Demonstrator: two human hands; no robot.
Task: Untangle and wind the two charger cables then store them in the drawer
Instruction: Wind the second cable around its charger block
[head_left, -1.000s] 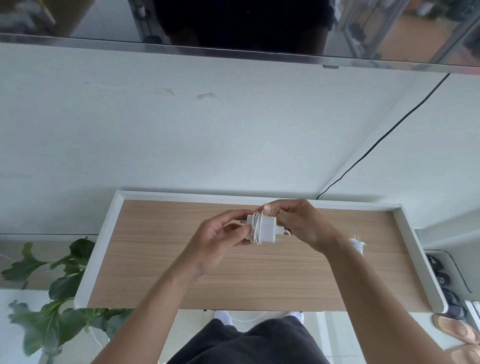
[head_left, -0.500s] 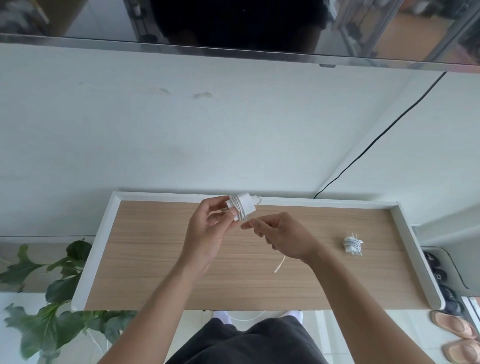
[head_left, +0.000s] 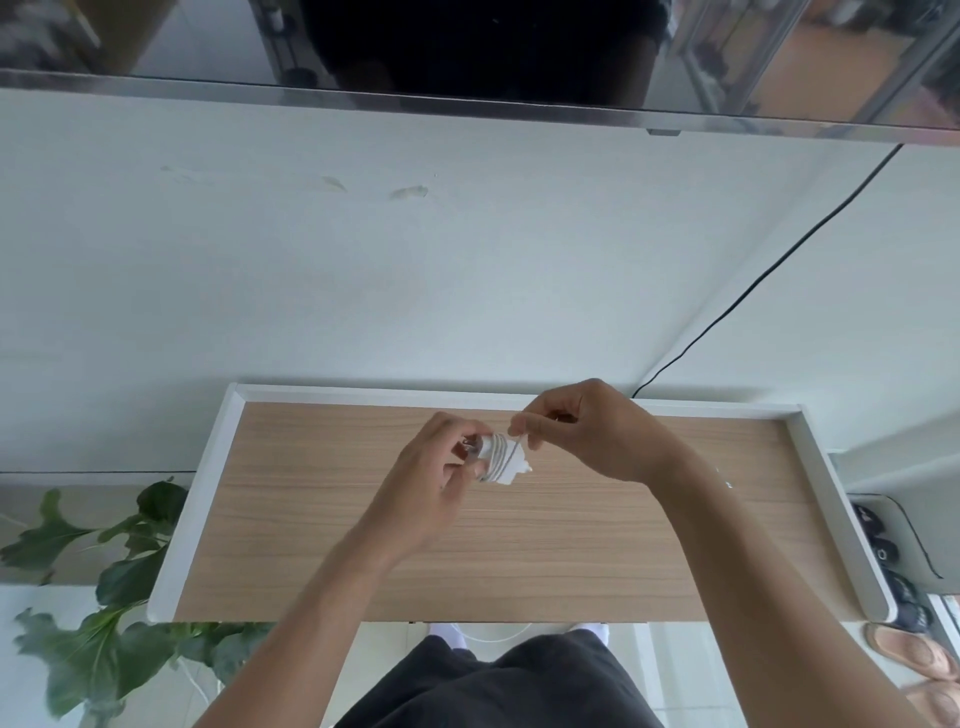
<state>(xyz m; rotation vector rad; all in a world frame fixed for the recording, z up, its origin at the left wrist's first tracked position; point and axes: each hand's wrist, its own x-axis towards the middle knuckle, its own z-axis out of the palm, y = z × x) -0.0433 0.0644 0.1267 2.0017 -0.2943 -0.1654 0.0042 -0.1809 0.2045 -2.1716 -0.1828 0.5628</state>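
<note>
Now: L hand (head_left: 431, 478) grip curled round wound charger (head_left: 501, 460); R hand (head_left: 597, 431) grip pinches cable end (head_left: 517, 443) just above-right.

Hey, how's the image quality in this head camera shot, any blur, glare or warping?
Head view: soft even daylight, faint shadows; left hand, right hand, charger and cable slightly motion-smeared; glossy panel on top mirrors the room; wide-angle lens splays the sides of the drawer.

I log a white wall (head_left: 363, 270) meeting a second one at a corner, with a black cable (head_left: 769, 270) running down it. Mirror (head_left: 156, 36) above, metal-edged. Plant (head_left: 104, 597) left, shoes (head_left: 878, 551) right, pale floor (head_left: 400, 636). Light even.
</note>
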